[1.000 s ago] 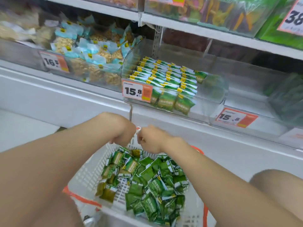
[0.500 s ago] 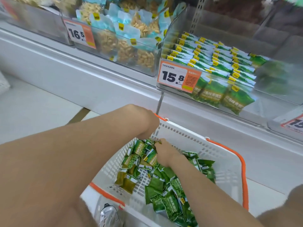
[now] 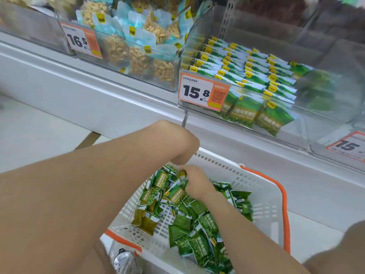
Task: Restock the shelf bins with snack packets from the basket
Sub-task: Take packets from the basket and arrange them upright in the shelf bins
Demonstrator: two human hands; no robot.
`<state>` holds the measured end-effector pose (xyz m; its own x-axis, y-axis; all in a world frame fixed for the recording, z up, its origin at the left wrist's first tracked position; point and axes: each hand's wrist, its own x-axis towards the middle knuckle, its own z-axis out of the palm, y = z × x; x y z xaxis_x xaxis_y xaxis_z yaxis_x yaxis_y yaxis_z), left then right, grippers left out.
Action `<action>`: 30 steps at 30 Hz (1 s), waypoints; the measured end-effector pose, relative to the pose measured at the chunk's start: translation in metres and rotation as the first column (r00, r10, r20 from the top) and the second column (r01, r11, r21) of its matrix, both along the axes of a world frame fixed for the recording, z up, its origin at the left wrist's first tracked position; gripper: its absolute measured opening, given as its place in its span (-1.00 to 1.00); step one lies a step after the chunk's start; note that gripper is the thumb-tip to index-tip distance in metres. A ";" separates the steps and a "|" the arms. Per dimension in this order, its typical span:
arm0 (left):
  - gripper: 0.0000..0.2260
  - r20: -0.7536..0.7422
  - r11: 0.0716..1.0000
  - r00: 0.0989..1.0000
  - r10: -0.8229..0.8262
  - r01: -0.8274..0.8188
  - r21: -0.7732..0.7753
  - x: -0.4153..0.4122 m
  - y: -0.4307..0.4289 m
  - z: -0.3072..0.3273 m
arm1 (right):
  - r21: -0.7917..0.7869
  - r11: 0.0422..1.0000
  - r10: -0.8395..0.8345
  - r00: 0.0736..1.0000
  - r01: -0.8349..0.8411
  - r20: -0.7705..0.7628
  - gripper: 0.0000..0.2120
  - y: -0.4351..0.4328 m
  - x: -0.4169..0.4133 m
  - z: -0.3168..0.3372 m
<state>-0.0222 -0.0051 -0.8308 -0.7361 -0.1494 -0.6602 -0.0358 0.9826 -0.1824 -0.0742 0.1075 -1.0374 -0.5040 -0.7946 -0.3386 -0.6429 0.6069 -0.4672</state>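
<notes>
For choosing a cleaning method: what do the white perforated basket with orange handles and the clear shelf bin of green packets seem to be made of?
The white perforated basket looks like moulded rigid plastic, matt: regular slots, even colour. The clear shelf bin looks like acrylic or similar plastic, glossy: green packets show through and it reflects light.

White perforated basket (image 3: 262, 186) with orange handles, upright. Inside basket, loose jumble of small green snack packets (image 3: 189, 224). Above and beyond basket, clear shelf bin (image 3: 325, 107) holding matching green packets (image 3: 250, 74) in neat overlapping rows.
</notes>
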 end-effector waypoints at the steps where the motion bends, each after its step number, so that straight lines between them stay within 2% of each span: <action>1: -0.61 -0.023 1.000 0.999 0.022 -0.022 0.013 0.002 0.001 0.003 | -0.091 0.994 -0.056 0.998 0.057 0.016 -0.49 -0.001 0.001 0.012; 3: -0.60 -0.017 0.998 0.998 0.053 -0.052 0.020 0.002 0.002 0.008 | -0.248 0.963 -0.106 0.994 0.104 0.006 -0.76 -0.001 0.002 0.037; 5: -0.58 -0.009 0.996 0.996 0.084 -0.084 -0.005 0.005 0.005 0.023 | -0.349 0.930 -0.113 0.993 0.119 0.038 -0.88 0.003 0.005 0.064; 7: -0.53 -0.020 0.998 0.998 0.062 -0.063 -0.014 0.008 0.006 0.033 | -0.433 0.890 -0.147 0.989 0.142 0.022 -0.89 0.010 0.007 0.087; 9: -0.49 -0.030 0.998 0.998 0.062 -0.061 0.017 0.010 0.006 0.044 | -0.521 0.833 -0.203 0.979 0.186 0.025 -0.80 0.018 0.010 0.108; 13: -0.61 -0.191 0.961 0.963 0.193 -0.146 0.234 0.010 0.005 0.059 | -0.614 0.711 -0.207 0.937 0.343 0.283 -0.74 0.035 0.019 0.148; 16: -0.67 -0.323 0.835 0.866 0.382 -0.174 0.522 0.011 0.007 0.080 | -0.664 0.497 -0.159 0.811 0.559 0.564 -0.85 0.050 0.026 0.176; 19: -0.67 -0.477 0.742 0.712 0.515 -0.091 0.664 0.012 0.010 0.097 | -0.703 0.338 -0.205 0.778 0.626 0.594 -0.67 0.061 0.028 0.202; 22: -0.78 -0.432 0.523 0.553 0.712 -0.007 0.852 0.013 0.023 0.104 | -0.705 0.155 -0.158 0.722 0.692 0.674 -0.66 0.064 0.028 0.225; 24: -0.75 -0.339 0.365 0.483 0.808 0.042 0.930 0.011 0.032 0.108 | -0.672 0.030 -0.128 0.670 0.740 0.731 -0.73 0.062 0.024 0.238; 25: -0.73 -0.318 0.328 0.465 0.827 0.062 0.943 0.009 0.035 0.110 | -0.695 -0.007 -0.159 0.685 0.719 0.711 -0.78 0.062 0.020 0.242; 26: -0.72 -0.334 0.337 0.451 0.828 0.076 0.938 0.007 0.037 0.111 | -0.739 -0.027 -0.209 0.719 0.673 0.662 -0.83 0.061 0.015 0.246; 27: -0.73 -0.386 0.393 0.431 0.815 0.078 0.916 0.003 0.037 0.112 | -0.790 -0.032 -0.278 0.754 0.612 0.595 -0.85 0.062 0.009 0.250; 30: -0.79 -0.640 0.661 0.310 0.703 0.050 0.749 -0.011 0.037 0.109 | -0.908 0.023 -0.503 0.790 0.417 0.350 -0.82 0.065 -0.015 0.266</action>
